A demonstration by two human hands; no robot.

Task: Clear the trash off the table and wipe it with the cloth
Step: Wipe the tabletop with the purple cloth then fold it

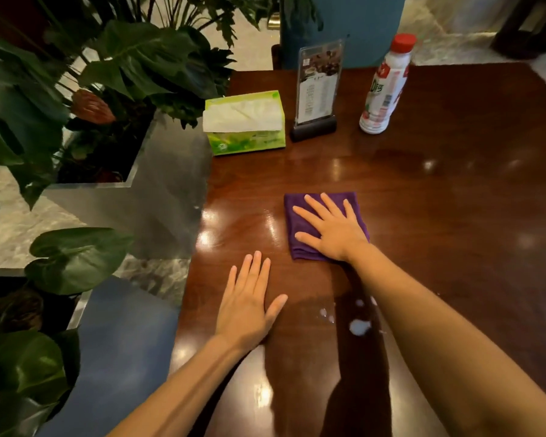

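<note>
right hand [331, 228]: spread flat, pressing cloth [300, 227] mid-bench [454, 200]; left hand [249, 307]: fingers together, palm flat on bare wood | bottle [385, 86]: label unreadable; white drops [358, 326] near front edge

Light: dim, warm, from overhead | Glare: you see bright spots on the glossy table [454, 190] | Shadows: soft, beneath your forearms | Blur: mild softness throughout | Distortion: wide-angle bending at your frame edges
</note>
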